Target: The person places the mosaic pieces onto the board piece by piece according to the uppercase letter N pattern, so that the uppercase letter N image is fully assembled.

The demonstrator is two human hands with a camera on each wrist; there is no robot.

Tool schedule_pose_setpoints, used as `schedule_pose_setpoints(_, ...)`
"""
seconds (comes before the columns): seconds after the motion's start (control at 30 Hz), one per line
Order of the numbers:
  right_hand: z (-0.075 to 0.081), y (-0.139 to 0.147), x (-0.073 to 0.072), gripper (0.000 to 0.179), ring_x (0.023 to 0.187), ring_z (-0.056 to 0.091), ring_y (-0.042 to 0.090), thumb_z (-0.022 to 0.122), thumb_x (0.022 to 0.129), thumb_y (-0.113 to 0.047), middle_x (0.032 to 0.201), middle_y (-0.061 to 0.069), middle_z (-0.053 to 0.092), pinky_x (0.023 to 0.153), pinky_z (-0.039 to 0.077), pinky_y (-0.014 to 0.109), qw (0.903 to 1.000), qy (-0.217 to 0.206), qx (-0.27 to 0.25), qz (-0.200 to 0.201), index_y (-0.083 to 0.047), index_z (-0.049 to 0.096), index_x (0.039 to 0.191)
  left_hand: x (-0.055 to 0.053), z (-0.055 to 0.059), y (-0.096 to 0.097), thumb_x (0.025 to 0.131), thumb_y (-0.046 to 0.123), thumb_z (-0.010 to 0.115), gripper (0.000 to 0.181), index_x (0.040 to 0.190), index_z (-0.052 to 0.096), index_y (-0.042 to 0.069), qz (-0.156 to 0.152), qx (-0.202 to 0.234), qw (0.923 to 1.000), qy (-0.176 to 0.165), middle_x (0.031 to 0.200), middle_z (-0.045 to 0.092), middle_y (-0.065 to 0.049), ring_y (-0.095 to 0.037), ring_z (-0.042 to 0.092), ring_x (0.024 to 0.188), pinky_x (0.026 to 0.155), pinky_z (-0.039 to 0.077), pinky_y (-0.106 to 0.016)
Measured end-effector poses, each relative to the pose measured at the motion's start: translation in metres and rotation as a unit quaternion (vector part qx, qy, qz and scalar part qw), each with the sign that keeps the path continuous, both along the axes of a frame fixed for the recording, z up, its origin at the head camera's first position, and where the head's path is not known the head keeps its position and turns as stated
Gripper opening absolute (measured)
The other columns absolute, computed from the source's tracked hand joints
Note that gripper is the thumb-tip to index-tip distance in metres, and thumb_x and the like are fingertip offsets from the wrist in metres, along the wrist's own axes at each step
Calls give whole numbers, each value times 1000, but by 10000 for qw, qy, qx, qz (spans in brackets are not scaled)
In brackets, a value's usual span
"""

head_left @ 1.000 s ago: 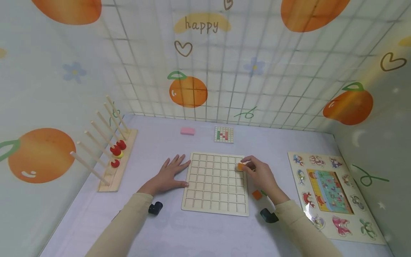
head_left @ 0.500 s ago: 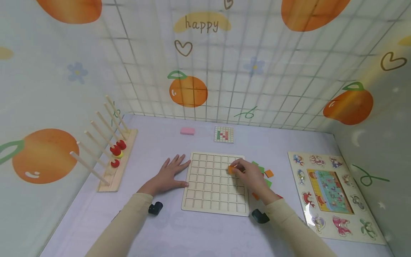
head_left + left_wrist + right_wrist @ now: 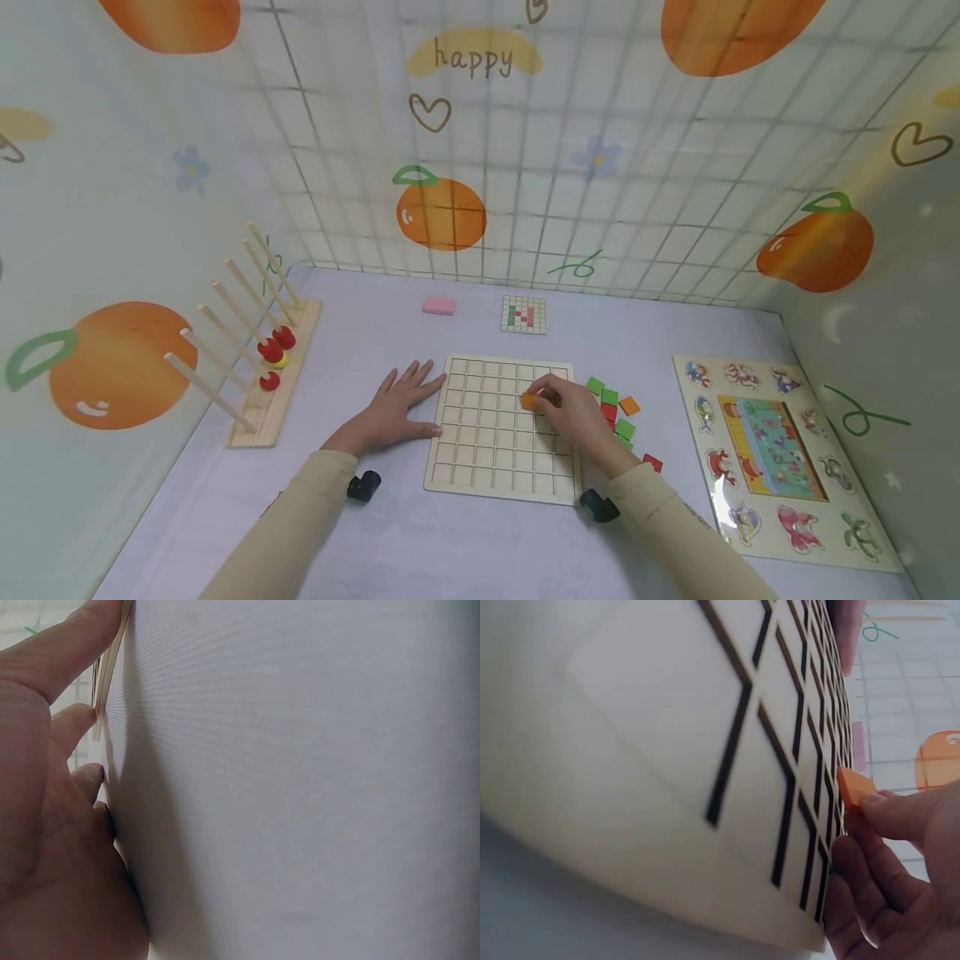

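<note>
A wooden grid board [image 3: 487, 450] lies on the table between both hands. My right hand [image 3: 573, 417] is over its upper right part and pinches an orange square tile [image 3: 528, 402] between thumb and fingers. In the right wrist view the orange tile [image 3: 855, 789] is tilted against the grid, the thumb on its face. My left hand [image 3: 397, 408] lies spread on the table, its thumb and index fingertips touching the board's left edge. The left wrist view shows that hand [image 3: 60, 802] beside the board's edge.
Several green tiles [image 3: 625, 429], a red tile [image 3: 652, 462] and another orange tile [image 3: 629, 406] lie right of the board. A pattern card [image 3: 524, 315] and pink block [image 3: 438, 306] lie behind it. A peg rack [image 3: 288, 375] stands left, an animal puzzle [image 3: 780, 458] right.
My right hand has carried the orange tile leftward across the board from its right edge, uncovering the loose tiles on the right. My left hand has stayed in place.
</note>
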State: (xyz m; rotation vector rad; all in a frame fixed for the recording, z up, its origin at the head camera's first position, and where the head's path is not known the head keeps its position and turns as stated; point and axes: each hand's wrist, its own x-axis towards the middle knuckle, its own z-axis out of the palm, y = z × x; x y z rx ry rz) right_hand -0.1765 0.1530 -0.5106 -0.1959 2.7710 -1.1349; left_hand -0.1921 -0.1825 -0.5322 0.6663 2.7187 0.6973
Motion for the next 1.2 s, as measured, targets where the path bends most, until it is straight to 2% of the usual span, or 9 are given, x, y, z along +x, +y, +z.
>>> schedule_pose_setpoints(0.3,-1,-6,-1,12,85,60,14,73,96,-17,93,-9,69,80,54,33,9998,107,77,151,-27,70,102,0,1,1,83,61,75,97,161,32,23,-4,-11,10000,-41,171,10,-8,-31,0,157,125,-7,-54)
schedule_pose_setpoints(0.6,-1,-9,-2,12,82,55,15,76,93,-13,94,-9,64,70,50,29,9996,200,35,210,-22,68,95,0,2,2,83,61,74,97,161,31,23,-17,-9,10000,-61,171,10,-8,-31,0,157,125,-7,-54)
schedule_pose_setpoints(0.9,-2,-9,-3,15,85,57,13,81,88,-12,101,-7,63,77,53,29,9984,376,198,365,-17,73,99,-1,1,2,84,62,74,97,162,31,24,-21,-37,10000,-44,171,10,-7,-31,-1,157,125,-8,-54)
schedule_pose_setpoints(1.2,-2,-9,-4,18,80,52,12,80,90,-17,101,-7,61,67,47,27,9958,503,521,551,-19,79,108,1,4,0,84,61,73,95,161,34,21,-39,102,9999,-15,171,12,-8,-32,1,157,125,-6,-55)
